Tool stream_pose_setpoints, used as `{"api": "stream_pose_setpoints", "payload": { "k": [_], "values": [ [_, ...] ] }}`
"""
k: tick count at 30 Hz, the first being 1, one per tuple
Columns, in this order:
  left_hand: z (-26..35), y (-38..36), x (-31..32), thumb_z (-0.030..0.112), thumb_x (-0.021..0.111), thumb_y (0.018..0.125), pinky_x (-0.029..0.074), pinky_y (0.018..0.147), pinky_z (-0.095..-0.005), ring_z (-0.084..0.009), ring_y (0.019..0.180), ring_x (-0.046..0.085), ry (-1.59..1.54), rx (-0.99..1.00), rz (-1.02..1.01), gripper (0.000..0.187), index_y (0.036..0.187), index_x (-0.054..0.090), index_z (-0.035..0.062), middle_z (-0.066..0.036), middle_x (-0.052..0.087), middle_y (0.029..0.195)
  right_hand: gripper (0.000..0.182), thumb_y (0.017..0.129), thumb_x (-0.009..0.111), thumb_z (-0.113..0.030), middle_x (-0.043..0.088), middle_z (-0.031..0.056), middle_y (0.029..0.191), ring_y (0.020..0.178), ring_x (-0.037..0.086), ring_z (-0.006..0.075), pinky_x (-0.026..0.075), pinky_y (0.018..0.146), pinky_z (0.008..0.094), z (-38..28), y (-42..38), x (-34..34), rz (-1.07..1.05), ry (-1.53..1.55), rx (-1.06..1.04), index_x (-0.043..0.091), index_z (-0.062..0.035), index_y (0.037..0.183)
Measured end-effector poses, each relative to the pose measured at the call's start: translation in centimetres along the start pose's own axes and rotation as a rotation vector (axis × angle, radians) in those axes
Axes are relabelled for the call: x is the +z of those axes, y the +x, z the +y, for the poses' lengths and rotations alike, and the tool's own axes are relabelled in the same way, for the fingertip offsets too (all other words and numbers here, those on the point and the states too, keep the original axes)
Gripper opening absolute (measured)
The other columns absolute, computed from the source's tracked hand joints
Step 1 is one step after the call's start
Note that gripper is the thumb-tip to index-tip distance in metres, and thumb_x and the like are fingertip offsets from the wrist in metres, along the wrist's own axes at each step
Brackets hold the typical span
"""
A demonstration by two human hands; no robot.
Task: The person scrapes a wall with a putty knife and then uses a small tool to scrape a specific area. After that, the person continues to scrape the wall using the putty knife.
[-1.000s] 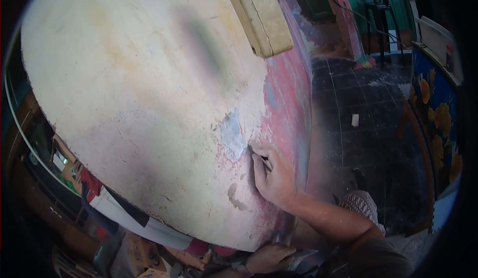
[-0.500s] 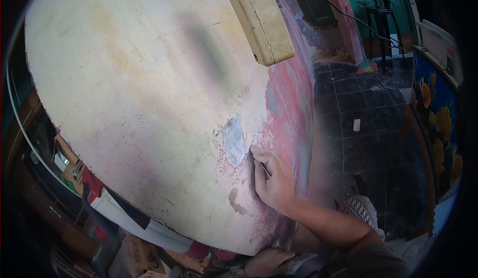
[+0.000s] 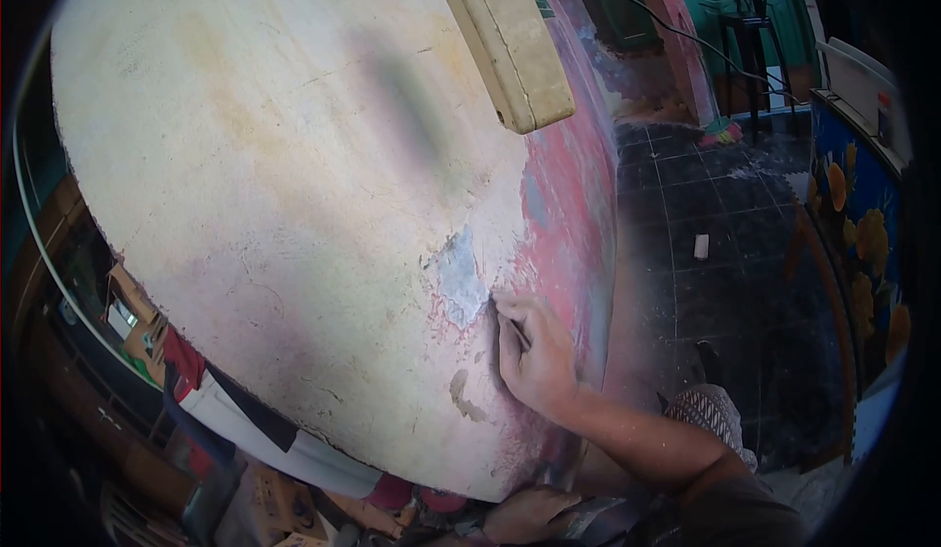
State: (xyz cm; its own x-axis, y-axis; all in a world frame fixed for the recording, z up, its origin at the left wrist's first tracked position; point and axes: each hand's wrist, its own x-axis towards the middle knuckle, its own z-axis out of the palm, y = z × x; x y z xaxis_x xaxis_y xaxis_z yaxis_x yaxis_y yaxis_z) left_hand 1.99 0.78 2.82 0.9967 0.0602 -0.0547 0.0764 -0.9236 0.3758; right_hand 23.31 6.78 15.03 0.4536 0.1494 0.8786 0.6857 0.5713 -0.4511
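My right hand point(image 3: 534, 351) is closed around a thin, dark tool point(image 3: 518, 333); most of it is hidden by the fingers. The fingertips press against the wall point(image 3: 323, 282) at the lower right edge of a bare bluish-grey patch point(image 3: 461, 277), where the paint is gone. Below it lies a smaller brownish chipped spot point(image 3: 466, 397). Cream paint covers most of the wall, with worn pink paint point(image 3: 564, 253) to the right. At the bottom edge, my left hand point(image 3: 529, 514) seems to show in part, below the wall's lower end; its fingers cannot be made out.
A beige boxed trunking point(image 3: 520, 57) juts from the wall at the top. A dark cable point(image 3: 667, 23) hangs across the upper right. On the dark tiled floor point(image 3: 716, 282) lies a small pale block point(image 3: 701, 246). A black stool point(image 3: 755, 37) stands behind.
My view has shifted very slightly. My right hand stays at the patch's lower edge with the thin tool, its pose nearly the same.
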Motion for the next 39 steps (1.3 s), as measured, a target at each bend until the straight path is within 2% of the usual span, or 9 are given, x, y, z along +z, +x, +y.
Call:
{"api": "stream_pose_setpoints", "payload": {
  "k": [13,16,22,25,28,31,36,39],
  "values": [
    [-0.1,-0.1,0.6,0.03,0.074,0.097,0.057,0.089,-0.054,-0.0441,0.092,0.073,-0.111,-0.013,0.021,0.026,0.108,0.078,0.0063,-0.024,0.075,0.099,0.032,0.087,0.074,0.013,0.075,0.0226,0.121,0.113,0.074,0.0407,0.06,0.097,0.0452,-0.8,-0.3,-0.2,-0.02,0.028,0.061,0.065,0.0024,0.115],
    [0.1,-0.2,0.6,0.029,0.074,0.096,0.056,0.085,-0.0541,-0.0443,0.088,0.073,-0.114,0.03,0.111,0.026,0.108,0.078,0.0069,-0.024,0.075,0.097,0.033,0.087,0.074,0.013,0.074,0.0224,0.121,0.114,0.074,0.0409,0.06,0.098,0.0462,-1.0,-0.2,-0.3,-0.024,-0.01,-0.007,0.065,0.0024,0.117],
    [0.8,0.1,-0.7,0.029,0.073,0.097,0.054,0.08,-0.0551,-0.0433,0.086,0.072,-0.089,-0.025,0.003,0.023,0.104,0.079,0.0076,-0.022,0.075,0.097,0.034,0.087,0.075,0.011,0.072,0.0228,0.123,0.116,0.072,0.0421,0.059,0.1,0.0484,-0.8,-0.2,0.1,-0.024,-0.052,-0.01,0.066,0.0024,0.119],
    [0.3,0.2,-0.8,0.028,0.073,0.096,0.054,0.079,-0.0548,-0.0426,0.086,0.072,-0.055,0.099,0.115,0.022,0.103,0.079,0.0084,-0.022,0.075,0.095,0.034,0.087,0.074,0.011,0.072,0.0229,0.123,0.116,0.071,0.0421,0.058,0.101,0.0482,-0.5,-0.4,0.1,-0.022,-0.035,-0.017,0.066,0.0024,0.119],
    [0.4,-0.3,1.1,0.028,0.072,0.097,0.054,0.081,-0.0556,-0.0433,0.087,0.073,-0.039,-0.168,0.074,0.022,0.105,0.08,0.009,-0.023,0.074,0.095,0.035,0.087,0.073,0.012,0.072,0.0229,0.123,0.117,0.071,0.042,0.058,0.102,0.0481,0.0,-0.1,0.1,-0.026,-0.018,-0.027,0.065,0.0024,0.119],
    [1.3,0.2,-1.1,0.028,0.07,0.098,0.054,0.082,-0.0557,-0.0435,0.087,0.073,-0.115,-0.058,0.019,0.023,0.108,0.08,0.0087,-0.023,0.075,0.095,0.034,0.087,0.072,0.012,0.071,0.0229,0.123,0.117,0.071,0.042,0.058,0.102,0.0481,-0.7,-0.4,0.1,-0.02,-0.007,-0.003,0.065,0.0024,0.119],
    [1.7,0.4,-1.5,0.028,0.07,0.099,0.054,0.083,-0.0561,-0.0439,0.087,0.073,-0.038,-0.037,0.007,0.024,0.109,0.079,0.0077,-0.024,0.075,0.095,0.033,0.087,0.07,0.013,0.07,0.023,0.121,0.116,0.07,0.0422,0.057,0.101,0.0481,-0.1,-0.1,0.0,-0.009,-0.029,-0.055,0.064,0.0026,0.118],
    [1.8,0.4,-2.0,0.03,0.07,0.1,0.054,0.083,-0.0566,-0.0441,0.087,0.073,-0.106,-0.01,0.021,0.026,0.107,0.079,0.0065,-0.024,0.075,0.094,0.035,0.087,0.07,0.013,0.069,0.023,0.121,0.116,0.07,0.0422,0.056,0.101,0.0487,0.4,0.2,0.2,-0.023,-0.062,0.049,0.064,0.0025,0.12]
  ]
}}
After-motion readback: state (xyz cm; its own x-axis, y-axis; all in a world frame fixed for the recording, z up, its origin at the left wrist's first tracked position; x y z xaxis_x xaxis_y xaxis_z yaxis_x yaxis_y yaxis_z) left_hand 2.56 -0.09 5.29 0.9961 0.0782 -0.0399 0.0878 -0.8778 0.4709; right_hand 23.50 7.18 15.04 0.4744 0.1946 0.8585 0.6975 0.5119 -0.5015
